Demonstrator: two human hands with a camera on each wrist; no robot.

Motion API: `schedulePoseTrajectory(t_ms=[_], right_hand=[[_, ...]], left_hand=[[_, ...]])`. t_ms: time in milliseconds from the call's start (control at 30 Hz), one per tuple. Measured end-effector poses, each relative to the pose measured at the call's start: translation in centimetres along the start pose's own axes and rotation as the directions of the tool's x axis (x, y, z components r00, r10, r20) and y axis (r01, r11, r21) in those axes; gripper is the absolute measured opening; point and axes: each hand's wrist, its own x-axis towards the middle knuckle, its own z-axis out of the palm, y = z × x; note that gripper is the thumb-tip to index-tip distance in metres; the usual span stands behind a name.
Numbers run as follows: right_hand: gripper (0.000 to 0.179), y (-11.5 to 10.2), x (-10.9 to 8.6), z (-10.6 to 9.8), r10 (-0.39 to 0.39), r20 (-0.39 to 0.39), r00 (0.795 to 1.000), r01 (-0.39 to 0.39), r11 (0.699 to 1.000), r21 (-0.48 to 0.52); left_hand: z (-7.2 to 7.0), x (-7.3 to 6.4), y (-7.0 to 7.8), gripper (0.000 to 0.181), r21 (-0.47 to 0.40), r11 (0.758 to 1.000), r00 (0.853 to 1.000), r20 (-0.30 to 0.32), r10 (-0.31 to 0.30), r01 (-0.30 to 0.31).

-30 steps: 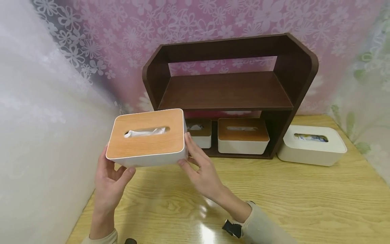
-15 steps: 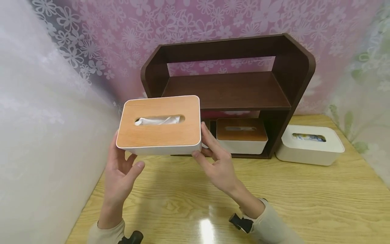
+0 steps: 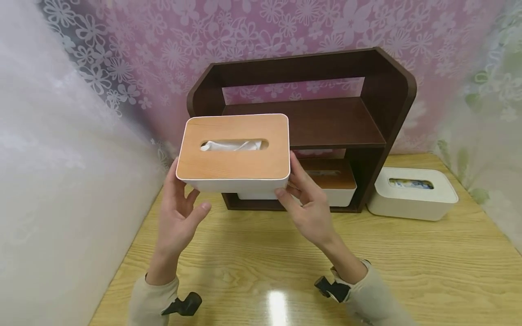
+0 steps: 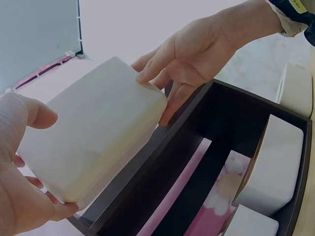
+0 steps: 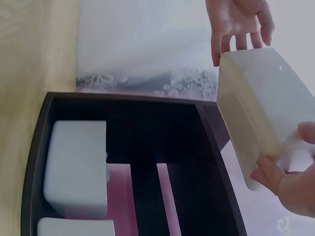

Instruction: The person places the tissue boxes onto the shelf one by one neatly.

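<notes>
A tissue box (image 3: 234, 167) with a wood-look lid and white sides is held up before the dark shelf (image 3: 326, 120), white tissue showing in its slot. At its right end, my right hand (image 3: 311, 215) grips the near corner, thumb below the front edge and fingers along the side. My left hand (image 3: 177, 222) supports the left end with extended fingers, its thumb standing away from the box. Both wrist views show the pale underside of the tissue box (image 4: 98, 118). In the right wrist view, the straight fingers of my left hand (image 5: 236, 22) meet the box's end.
On the lower shelf stand two more boxes, a wood-lidded box (image 3: 342, 198) and a white-sided box (image 3: 253, 196) mostly hidden behind the held one. An all-white tissue box (image 3: 412, 199) sits on the wooden table (image 3: 261, 253) right of the shelf. A white wall (image 3: 61, 181) borders the left.
Both hands have carried the tissue box to the right and upward, from left of the shelf to in front of its left half. It now overlaps the upper shelf board in view.
</notes>
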Motion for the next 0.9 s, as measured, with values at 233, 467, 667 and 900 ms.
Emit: schedulePoseTrajectory(t_ms=[233,467,667,900], right_hand=[[0.077,0.1,0.8,-1.0,-0.006,-0.018,1.000,0.006,1.000,-0.012],[0.080,0.4,1.2,-1.7,0.007,-0.052,0.999,-0.006,1.000,0.019],[0.078,0.5,1.5,-2.0,0.035,-0.052,0.998,-0.033,0.999,0.034],[0.077,0.6,1.9,-2.3,0.073,-0.052,0.996,-0.073,0.997,0.002]], left_hand=[[0.6,1.1,-0.8,0.093,0.016,1.000,1.000,0.000,-0.010,0.010],[1.1,1.8,-1.5,0.094,0.034,0.999,1.000,0.011,-0.029,0.028],[1.2,2.3,-1.9,0.095,0.045,0.998,0.999,0.027,-0.035,0.034],[1.2,2.9,-2.2,0.095,0.060,0.998,0.999,0.042,-0.034,0.032]])
